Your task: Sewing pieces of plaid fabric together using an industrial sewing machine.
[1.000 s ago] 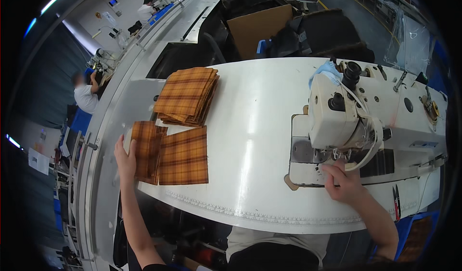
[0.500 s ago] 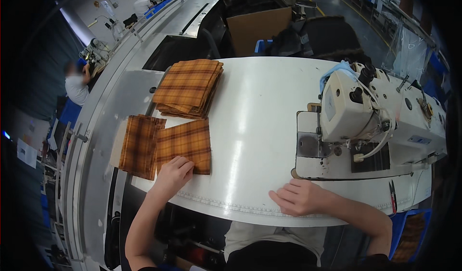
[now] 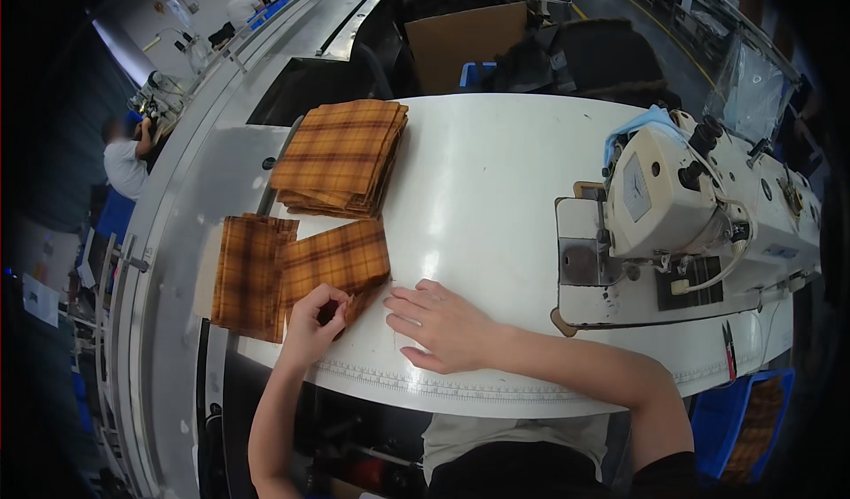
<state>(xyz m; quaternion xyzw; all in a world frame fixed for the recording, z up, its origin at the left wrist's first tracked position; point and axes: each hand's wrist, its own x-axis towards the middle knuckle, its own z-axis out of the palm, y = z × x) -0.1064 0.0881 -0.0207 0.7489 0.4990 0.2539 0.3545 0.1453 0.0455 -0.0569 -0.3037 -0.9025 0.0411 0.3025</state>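
Observation:
My left hand (image 3: pixel 314 322) pinches the lower edge of an orange plaid fabric piece (image 3: pixel 328 255), whose lower right corner is raised off the white tabletop (image 3: pixel 478 189). My right hand (image 3: pixel 434 326) is open, palm down with fingers apart, just right of that piece and holding nothing. A narrower group of darker plaid pieces (image 3: pixel 248 278) lies to the left. Behind them sits a thick stack of plaid squares (image 3: pixel 336 149).
A white sewing machine (image 3: pixel 655 189) occupies the right side, with scissors (image 3: pixel 730 348) before it. A blue bin (image 3: pixel 713 410) holding plaid cloth is below right. A cardboard box (image 3: pixel 465 43) and dark materials are beyond the table. A co-worker (image 3: pixel 124 158) sits at left.
My left hand has come in from the far left to the front piece, lifting its edge. My right hand has moved left from the machine and opened. The view has shifted slightly.

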